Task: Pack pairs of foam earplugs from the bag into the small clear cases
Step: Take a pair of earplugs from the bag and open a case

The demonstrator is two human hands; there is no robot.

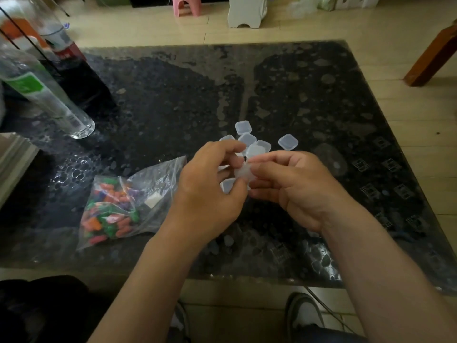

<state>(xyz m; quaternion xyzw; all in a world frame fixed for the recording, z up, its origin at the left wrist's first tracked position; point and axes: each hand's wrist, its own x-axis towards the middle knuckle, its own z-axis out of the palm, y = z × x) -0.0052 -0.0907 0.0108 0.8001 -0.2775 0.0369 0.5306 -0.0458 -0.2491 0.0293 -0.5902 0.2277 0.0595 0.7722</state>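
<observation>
Curled fingers (272, 158) of left hand (212, 186), right hand (299, 189) pinch clear case (243, 173) between (bag (160, 179) nearby).

A clear case (241, 173) is gripped by left hand (210, 194) and right hand (296, 191); the earplug bag (123, 206) is seen at nine o'clock.

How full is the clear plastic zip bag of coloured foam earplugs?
Partly full: coloured foam earplugs crowd the near end of the clear plastic zip bag; its far end lies flat on the dark table.
</observation>
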